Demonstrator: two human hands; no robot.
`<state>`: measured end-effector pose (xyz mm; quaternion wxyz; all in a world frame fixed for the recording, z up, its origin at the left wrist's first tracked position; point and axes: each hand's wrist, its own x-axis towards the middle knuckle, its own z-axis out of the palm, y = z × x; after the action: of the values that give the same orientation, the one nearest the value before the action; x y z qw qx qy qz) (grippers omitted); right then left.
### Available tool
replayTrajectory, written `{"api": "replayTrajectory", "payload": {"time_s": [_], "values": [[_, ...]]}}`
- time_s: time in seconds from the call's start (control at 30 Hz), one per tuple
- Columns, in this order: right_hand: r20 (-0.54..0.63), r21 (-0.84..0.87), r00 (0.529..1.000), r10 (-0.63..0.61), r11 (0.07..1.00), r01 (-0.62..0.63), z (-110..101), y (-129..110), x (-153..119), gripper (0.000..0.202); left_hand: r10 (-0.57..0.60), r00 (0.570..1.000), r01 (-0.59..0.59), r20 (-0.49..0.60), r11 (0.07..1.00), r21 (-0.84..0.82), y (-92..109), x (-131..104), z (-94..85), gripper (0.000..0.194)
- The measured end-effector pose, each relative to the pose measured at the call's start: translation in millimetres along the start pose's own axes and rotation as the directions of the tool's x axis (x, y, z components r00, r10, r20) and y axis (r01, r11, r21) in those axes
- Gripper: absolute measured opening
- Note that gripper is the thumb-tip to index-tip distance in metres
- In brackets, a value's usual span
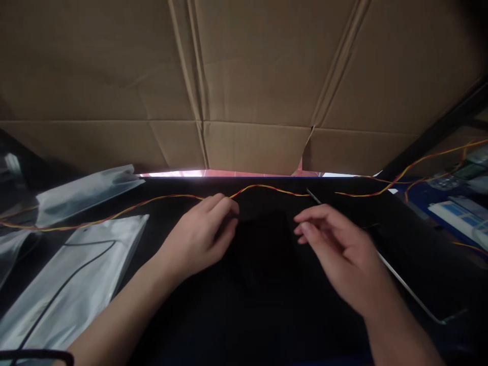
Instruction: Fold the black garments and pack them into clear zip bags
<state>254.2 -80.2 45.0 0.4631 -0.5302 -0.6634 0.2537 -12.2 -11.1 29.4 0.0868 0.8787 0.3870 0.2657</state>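
Observation:
A twisted red and yellow wire (263, 187) runs from the left side across the black work surface (267, 305), and one end lies near a thin metal rod. My left hand (204, 234) is closed over the middle of this wire, which passes behind its curled fingers; the fingertips are partly hidden. To the right, my right hand (341, 254) has its thumb and fingertips drawn together in a pinch, just below the wire's end. Whatever it may hold is too small or dark to see. Another red and yellow wire (381, 193) ends beyond my right hand.
Clear plastic bags (87, 264) lie at the left, with a black cable (64, 287) over one. A large cardboard sheet (251, 76) rises behind the surface. The thin metal rod (407, 290) slants under my right forearm. At the right is a blue tray (419, 203) with parts.

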Motion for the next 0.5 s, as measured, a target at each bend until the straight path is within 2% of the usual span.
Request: {"api": "replayTrajectory", "payload": {"time_s": [0.03, 0.07, 0.13, 0.23, 0.3, 0.37, 0.43, 0.5], "values": [[0.003, -0.050, 1.000, -0.027, 0.998, 0.027, -7, 3, 7, 0.010, 0.050, 0.999, -0.050, 0.005, 0.998, -0.029, 4, 0, -1.0, 0.012], [0.054, -0.098, 0.997, -0.059, 0.993, 0.064, -11, 6, 15, 0.010, 0.107, 0.994, -0.105, 0.037, 0.993, -0.055, 8, 1, -1.0, 0.011], [0.264, -0.172, 0.957, -0.118, 0.971, 0.167, -8, 12, 29, 0.012, 0.195, 0.968, -0.183, 0.161, 0.979, -0.085, 11, 0, 2.8, 0.013], [0.571, -0.264, 0.808, -0.146, 0.899, 0.349, 9, 24, 43, 0.011, 0.190, 0.929, -0.170, 0.319, 0.982, -0.087, 10, -2, 14.2, 0.017], [0.646, -0.296, 0.749, -0.147, 0.856, 0.423, 20, 34, 47, 0.007, 0.169, 0.922, -0.149, 0.349, 0.985, -0.084, 7, -2, 20.0, 0.017], [0.623, -0.254, 0.759, -0.189, 0.869, 0.425, 25, 44, 48, 0.007, 0.168, 0.926, -0.153, 0.337, 0.986, -0.069, 5, 1, 19.9, 0.016], [0.515, -0.165, 0.816, -0.261, 0.904, 0.393, 22, 49, 48, 0.010, 0.172, 0.936, -0.169, 0.306, 0.985, -0.035, 3, 5, 11.8, 0.018], [0.350, -0.091, 0.881, -0.317, 0.925, 0.369, 16, 50, 49, 0.012, 0.131, 0.958, -0.141, 0.256, 0.990, 0.019, 0, 5, -4.0, 0.022]]}}
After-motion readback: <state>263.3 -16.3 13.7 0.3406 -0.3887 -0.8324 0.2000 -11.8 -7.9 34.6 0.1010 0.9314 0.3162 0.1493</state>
